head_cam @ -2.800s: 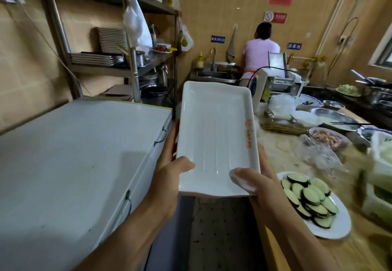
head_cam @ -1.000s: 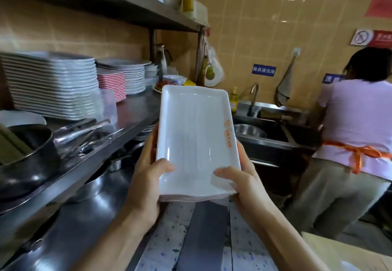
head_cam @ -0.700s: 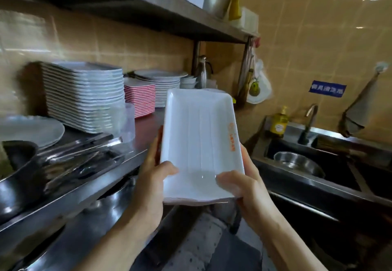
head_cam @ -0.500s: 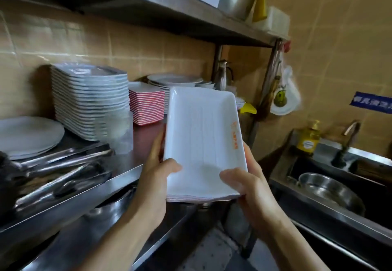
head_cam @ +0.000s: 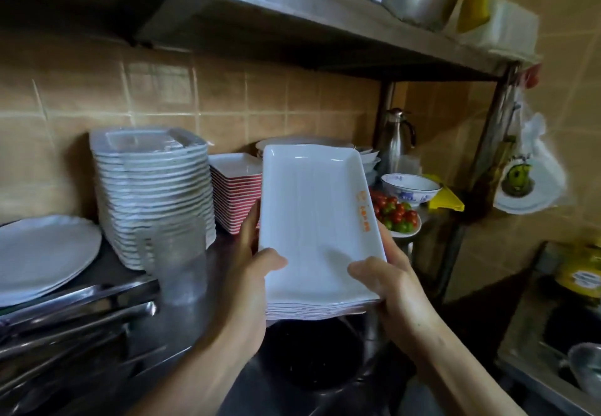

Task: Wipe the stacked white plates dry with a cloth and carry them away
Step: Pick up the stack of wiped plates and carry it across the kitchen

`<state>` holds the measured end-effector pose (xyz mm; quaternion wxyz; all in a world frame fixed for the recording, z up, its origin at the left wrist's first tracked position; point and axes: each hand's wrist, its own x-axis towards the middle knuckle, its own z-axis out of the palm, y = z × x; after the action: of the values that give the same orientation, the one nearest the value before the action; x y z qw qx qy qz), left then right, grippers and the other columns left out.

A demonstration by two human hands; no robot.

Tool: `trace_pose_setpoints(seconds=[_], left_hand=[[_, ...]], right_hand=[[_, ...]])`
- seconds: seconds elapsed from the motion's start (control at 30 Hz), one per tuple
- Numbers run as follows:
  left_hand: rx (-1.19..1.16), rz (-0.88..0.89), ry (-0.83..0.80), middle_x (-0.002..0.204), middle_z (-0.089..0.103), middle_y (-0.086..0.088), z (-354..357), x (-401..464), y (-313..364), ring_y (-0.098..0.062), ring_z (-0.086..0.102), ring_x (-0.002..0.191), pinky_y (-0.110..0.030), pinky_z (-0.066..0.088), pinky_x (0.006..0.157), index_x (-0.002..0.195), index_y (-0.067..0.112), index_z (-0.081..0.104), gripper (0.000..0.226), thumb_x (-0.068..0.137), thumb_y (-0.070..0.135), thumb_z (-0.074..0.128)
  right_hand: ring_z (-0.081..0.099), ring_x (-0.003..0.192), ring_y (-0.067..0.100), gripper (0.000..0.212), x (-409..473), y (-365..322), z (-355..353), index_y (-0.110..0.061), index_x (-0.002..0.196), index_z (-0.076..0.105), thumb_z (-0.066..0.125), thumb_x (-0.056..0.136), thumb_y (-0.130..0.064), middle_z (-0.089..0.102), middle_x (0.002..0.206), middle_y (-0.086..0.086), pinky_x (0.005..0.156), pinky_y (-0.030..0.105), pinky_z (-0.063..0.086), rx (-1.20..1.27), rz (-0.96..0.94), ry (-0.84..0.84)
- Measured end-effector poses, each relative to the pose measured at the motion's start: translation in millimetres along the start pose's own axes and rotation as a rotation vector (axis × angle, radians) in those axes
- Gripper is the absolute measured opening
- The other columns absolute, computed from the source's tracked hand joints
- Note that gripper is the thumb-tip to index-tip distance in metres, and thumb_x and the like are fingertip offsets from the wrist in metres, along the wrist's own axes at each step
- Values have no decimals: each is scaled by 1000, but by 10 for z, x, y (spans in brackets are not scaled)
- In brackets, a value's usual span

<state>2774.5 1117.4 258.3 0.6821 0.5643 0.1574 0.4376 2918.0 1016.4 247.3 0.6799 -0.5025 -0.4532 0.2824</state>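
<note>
While I stand at the steel shelf (head_cam: pixel 182 288), my left hand (head_cam: pixel 250 285) and right hand (head_cam: pixel 390 288) grip the near end of the stack of white plates (head_cam: pixel 317 220), one at each corner, thumbs curled over the top rim and fingers (head_cam: pixel 250 223) wrapped underneath. I hold the stack in the air, level with the shelf and in front of it. On the shelf just behind it sits a pile of red-edged square plates (head_cam: pixel 235 194), with a taller pile of white plates (head_cam: pixel 153 194) to the left and a clear plastic cup (head_cam: pixel 177 253) in front of that. Farther left lies a round white plate (head_cam: pixel 42 253), with metal tongs (head_cam: pixel 71 314) before it. To the right are a dish of small tomatoes (head_cam: pixel 398 215), a blue-patterned bowl (head_cam: pixel 409 188) and a steel flask (head_cam: pixel 395 139).
</note>
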Motion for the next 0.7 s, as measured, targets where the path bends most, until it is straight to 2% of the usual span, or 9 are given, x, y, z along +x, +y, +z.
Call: trace_pose_setpoints(seconds=[0.1, 0.23, 0.27, 0.37, 0.47, 0.57, 0.7], left_hand=[[37, 13, 74, 116, 67, -6, -46, 346, 2, -34, 56, 115, -55, 38, 104, 126, 37, 55, 77, 55, 9, 49], [7, 46, 107, 123, 64, -4, -48, 784, 47, -32, 53, 120, -57, 32, 108, 126, 31, 54, 76, 55, 6, 47], [1, 55, 117, 124, 63, -5, -39, 879, 74, -32, 53, 120, -57, 32, 107, 125, 30, 54, 75, 55, 6, 47], [24, 82, 139, 125, 62, -7, -22, 1168, 130, -32, 52, 120, -57, 33, 107, 123, 29, 55, 69, 59, 4, 47], [49, 105, 196, 125, 62, -8, 2, 1487, 149, -30, 55, 118, -53, 38, 105, 125, 28, 54, 63, 74, -8, 40], [59, 99, 283, 123, 63, -8, 47, 1780, 155, -30, 59, 112, -44, 47, 94, 132, 24, 49, 67, 77, -10, 36], [63, 71, 429, 121, 63, -14, 80, 2095, 155, -36, 58, 111, -46, 47, 93, 132, 20, 50, 62, 78, -8, 37]], right_hand=[[68, 98, 29, 70, 401, 31, -14, -42, 125, 53, 49, 65, -6, 69, 113, 4, 71, 36, 56, 28, 22, -32], [68, 97, 30, 66, 931, 32, -26, -33, 122, 57, 49, 63, -5, 69, 111, 7, 72, 37, 55, 86, 44, -62], [68, 96, 29, 65, 1062, 23, -25, -32, 121, 59, 49, 62, -5, 70, 110, 7, 73, 40, 55, 89, 44, -65], [67, 92, 33, 62, 1469, 34, -49, -31, 116, 61, 51, 59, -9, 70, 106, 10, 74, 61, 47, 79, 68, -67], [65, 97, 39, 65, 1899, 57, -95, -23, 119, 59, 51, 56, -9, 70, 108, 13, 76, 48, 49, 129, 107, -102], [67, 88, 33, 59, 2296, 58, -120, -11, 113, 61, 50, 55, -7, 72, 98, 13, 71, 37, 53, 195, 145, -151], [62, 88, 33, 49, 2774, 42, -169, 1, 119, 56, 43, 72, 3, 66, 100, 18, 72, 35, 49, 201, 221, -252]])
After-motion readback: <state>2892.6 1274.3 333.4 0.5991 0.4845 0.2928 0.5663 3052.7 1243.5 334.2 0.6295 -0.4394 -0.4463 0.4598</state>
